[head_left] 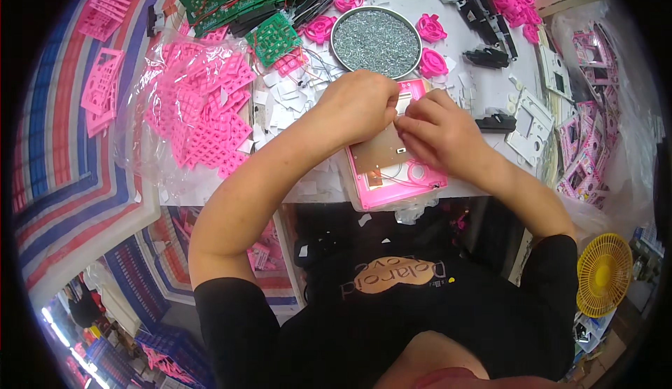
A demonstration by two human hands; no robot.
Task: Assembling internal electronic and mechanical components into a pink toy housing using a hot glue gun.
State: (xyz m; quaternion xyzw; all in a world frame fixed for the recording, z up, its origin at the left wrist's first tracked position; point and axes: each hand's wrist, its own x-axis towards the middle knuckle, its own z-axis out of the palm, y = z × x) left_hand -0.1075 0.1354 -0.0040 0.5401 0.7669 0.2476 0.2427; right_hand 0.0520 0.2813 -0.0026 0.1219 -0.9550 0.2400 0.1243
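Observation:
A pink plastic casing (371, 195) lies on the table in front of me, with a brownish flat panel (378, 154) and thin wires inside it. Over its upper part my left hand (364, 105) is closed, thumb and fingertips pressed together. My right hand (441, 133) meets it from the right, its fingers pinched close to the left fingertips. Whatever lies between the fingers is too small and hidden to name. Just beyond the hands stands a round metal dish (376, 42) full of small screws.
Pink lattice parts (203, 102) in a clear bag lie left. Green circuit boards (273, 39) with wires pile up at the back left. Pink ring parts (432, 61) and black strips (483, 21) sit around the dish. White frames (532, 124) and bagged printed panels (584, 151) are on the right.

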